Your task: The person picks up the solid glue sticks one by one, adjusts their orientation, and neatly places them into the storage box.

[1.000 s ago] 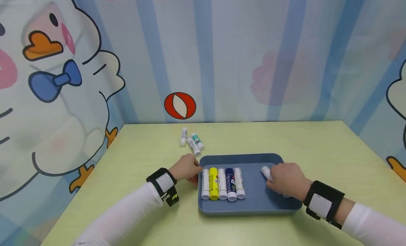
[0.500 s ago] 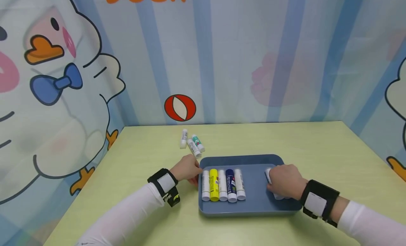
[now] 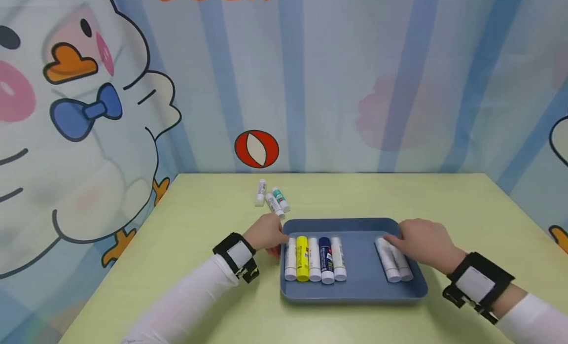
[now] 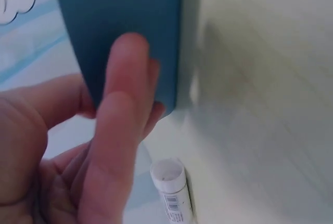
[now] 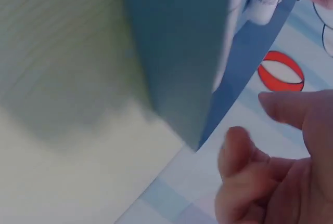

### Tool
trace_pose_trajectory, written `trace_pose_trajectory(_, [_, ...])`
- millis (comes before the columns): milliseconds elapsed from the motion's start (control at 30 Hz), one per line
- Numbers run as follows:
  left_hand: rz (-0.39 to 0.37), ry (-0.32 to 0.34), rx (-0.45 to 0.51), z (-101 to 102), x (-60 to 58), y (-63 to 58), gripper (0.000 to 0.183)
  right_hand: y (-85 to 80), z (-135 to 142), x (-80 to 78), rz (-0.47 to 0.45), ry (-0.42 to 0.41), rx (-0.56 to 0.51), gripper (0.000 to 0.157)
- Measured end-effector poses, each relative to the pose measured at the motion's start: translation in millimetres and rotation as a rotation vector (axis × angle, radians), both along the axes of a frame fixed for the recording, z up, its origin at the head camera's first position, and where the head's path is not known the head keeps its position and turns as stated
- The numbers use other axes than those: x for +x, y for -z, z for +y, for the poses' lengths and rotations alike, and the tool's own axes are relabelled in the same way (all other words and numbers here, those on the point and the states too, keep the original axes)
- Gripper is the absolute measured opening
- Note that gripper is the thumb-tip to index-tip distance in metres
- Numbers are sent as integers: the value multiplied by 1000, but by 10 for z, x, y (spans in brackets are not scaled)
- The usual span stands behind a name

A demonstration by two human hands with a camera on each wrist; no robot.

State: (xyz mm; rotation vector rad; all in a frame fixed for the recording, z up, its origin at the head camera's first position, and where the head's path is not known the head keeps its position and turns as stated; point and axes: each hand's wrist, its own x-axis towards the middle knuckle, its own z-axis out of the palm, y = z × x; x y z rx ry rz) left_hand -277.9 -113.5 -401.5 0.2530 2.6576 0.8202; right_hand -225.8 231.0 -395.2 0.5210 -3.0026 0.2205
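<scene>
A blue-grey tray (image 3: 361,235) lies on the table. My left hand (image 3: 266,234) holds its left rim; in the left wrist view the fingers (image 4: 117,125) lie along the outer wall, the thumb at the rim. In the tray's left half several glue sticks stand side by side: white ones (image 3: 314,259), a yellow one (image 3: 302,258) and a navy one (image 3: 326,260). Two white glue sticks (image 3: 388,260) lie slanted at the right end. My right hand (image 3: 426,240) hovers over the right rim, thumb and fingers spread apart, holding nothing.
Three small glue sticks (image 3: 275,205), white and green-white, lie on the pale yellow table (image 3: 213,201) behind the tray's left corner. A printed duck backdrop (image 3: 333,78) rises behind the table's far edge.
My right hand has let go of a white glue stick, now beside another at the tray's right end, and moved right and up to the rim. The left hand stays at the left rim.
</scene>
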Motion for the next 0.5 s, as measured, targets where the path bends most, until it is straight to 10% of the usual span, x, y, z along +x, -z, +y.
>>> trace_pose_trajectory(500, [-86, 169, 171, -267, -152, 113, 22, 211, 310, -54, -296, 19, -339, 23])
